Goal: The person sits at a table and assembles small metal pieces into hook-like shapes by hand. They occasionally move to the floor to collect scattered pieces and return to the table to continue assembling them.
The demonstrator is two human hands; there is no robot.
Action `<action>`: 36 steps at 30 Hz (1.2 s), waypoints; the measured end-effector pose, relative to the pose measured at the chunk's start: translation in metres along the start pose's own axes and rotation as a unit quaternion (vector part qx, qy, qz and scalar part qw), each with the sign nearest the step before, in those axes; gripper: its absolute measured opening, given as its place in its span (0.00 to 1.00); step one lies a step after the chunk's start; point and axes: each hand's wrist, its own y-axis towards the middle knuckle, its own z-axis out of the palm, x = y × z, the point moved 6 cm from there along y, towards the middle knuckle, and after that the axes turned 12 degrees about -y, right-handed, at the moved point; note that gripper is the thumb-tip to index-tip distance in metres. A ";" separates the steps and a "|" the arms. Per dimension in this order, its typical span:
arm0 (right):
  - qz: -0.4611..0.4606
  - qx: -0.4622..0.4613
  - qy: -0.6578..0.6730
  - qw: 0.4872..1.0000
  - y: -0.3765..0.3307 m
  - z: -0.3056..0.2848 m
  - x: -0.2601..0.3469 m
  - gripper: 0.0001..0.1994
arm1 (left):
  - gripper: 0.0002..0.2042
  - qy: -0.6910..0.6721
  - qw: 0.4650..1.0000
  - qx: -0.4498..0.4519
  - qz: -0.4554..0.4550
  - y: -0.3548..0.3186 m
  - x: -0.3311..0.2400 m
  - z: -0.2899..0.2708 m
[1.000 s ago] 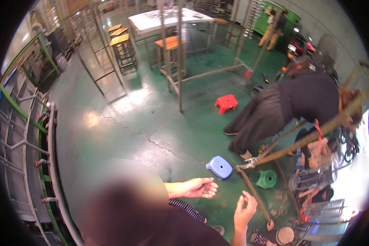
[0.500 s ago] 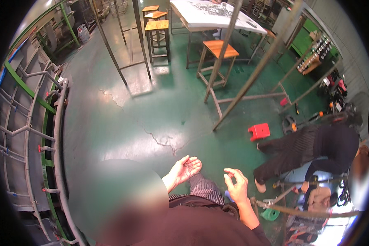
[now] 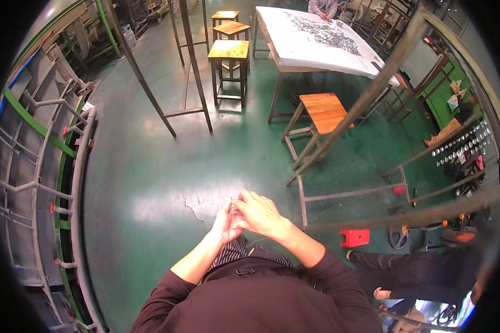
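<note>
Hands meet in front of the person's chest, above the green floor (image 3: 150, 183): the left hand (image 3: 225, 221) and the right hand (image 3: 259, 212) press together, fingers bent inward around something small and pale (image 3: 236, 210) pinched between them; what it is cannot be told, as the fingers hide most of it. Both hands are closed narrow about that small thing, touching each other. Dark sleeves are pushed up to the elbows, forearms bare. A crack (image 3: 188, 201) runs across the floor just left of the hands. Ahead stand several wooden stools (image 3: 322, 111), and beyond them a long surface with a white top (image 3: 311, 44) carrying a dark scatter of small parts. Bare metal frames (image 3: 366, 100) slant across the right side. A grey pipe rack with green rails (image 3: 44, 150) curves along the left. Low at right, a small red stool (image 3: 354, 237) sits near another person's dark-clothed legs (image 3: 416, 266)
</note>
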 end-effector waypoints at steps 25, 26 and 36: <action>0.243 -0.243 -0.015 0.939 0.493 -0.066 -0.517 0.14 | 0.21 0.009 0.985 0.071 -0.155 0.627 -0.298 0.337; 0.257 -0.227 0.011 0.939 0.510 -0.067 -0.536 0.13 | 0.19 -0.086 0.961 0.142 -0.223 0.658 -0.309 0.338; 0.363 -0.261 -0.061 0.892 0.613 -0.117 -0.745 0.10 | 0.19 0.077 0.980 0.002 -0.182 0.858 -0.335 0.475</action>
